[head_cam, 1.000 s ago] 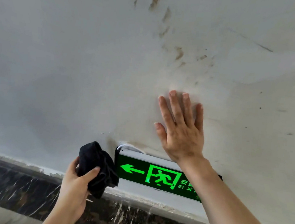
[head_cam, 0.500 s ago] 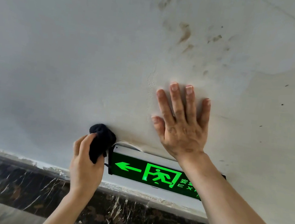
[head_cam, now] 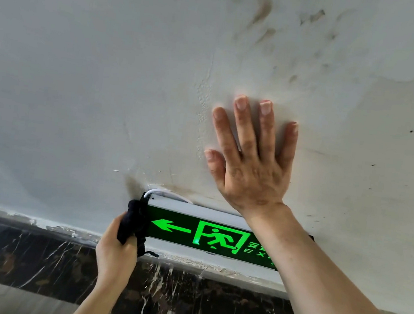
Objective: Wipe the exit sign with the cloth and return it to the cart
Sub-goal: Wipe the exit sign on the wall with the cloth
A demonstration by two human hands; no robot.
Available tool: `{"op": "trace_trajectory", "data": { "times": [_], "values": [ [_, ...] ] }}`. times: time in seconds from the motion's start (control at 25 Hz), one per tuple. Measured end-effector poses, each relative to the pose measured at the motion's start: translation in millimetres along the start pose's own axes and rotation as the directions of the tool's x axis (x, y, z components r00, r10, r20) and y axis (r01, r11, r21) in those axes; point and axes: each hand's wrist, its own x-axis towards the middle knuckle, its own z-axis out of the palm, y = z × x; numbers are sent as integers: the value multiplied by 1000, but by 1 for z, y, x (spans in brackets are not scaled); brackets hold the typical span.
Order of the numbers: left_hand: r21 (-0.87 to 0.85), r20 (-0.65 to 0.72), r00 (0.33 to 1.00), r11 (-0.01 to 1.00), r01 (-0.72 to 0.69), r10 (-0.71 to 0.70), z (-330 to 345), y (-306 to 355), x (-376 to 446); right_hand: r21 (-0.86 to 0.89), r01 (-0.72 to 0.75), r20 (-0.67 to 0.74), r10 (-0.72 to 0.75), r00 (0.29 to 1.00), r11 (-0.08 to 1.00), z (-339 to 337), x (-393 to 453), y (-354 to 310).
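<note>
Green-lit rectangular exit sign [head_cam: 207, 234] low on grey plaster wall [head_cam: 80, 78], long axis running rightward from my left hand [head_cam: 115, 252]; left hand clenched black bunched cloth [head_cam: 132, 222] against sign's left end; right hand [head_cam: 251, 167] flat, open on wall above

The exit sign [head_cam: 207, 234] sits on the wall [head_cam: 80, 78] just above the stone band [head_cam: 34, 258]. The left hand [head_cam: 115, 252] holds the cloth [head_cam: 132, 223] against the sign's left end. The right hand [head_cam: 251, 162] lies flat on the wall above the sign, its forearm crossing in front of the sign's right part.
</note>
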Motion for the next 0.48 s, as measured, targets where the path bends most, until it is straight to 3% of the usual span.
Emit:
{"op": "trace_trajectory", "data": {
  "times": [0.36,0.48],
  "values": [
    [86,73,987,987,138,-144,3,-32,11,-7,-4,13,5,1000,1000,1,-1,-1],
    [19,115,948,954,298,-298,5,-38,14,0,-1,8,1,1000,1000,0,0,-1]
  ]
}}
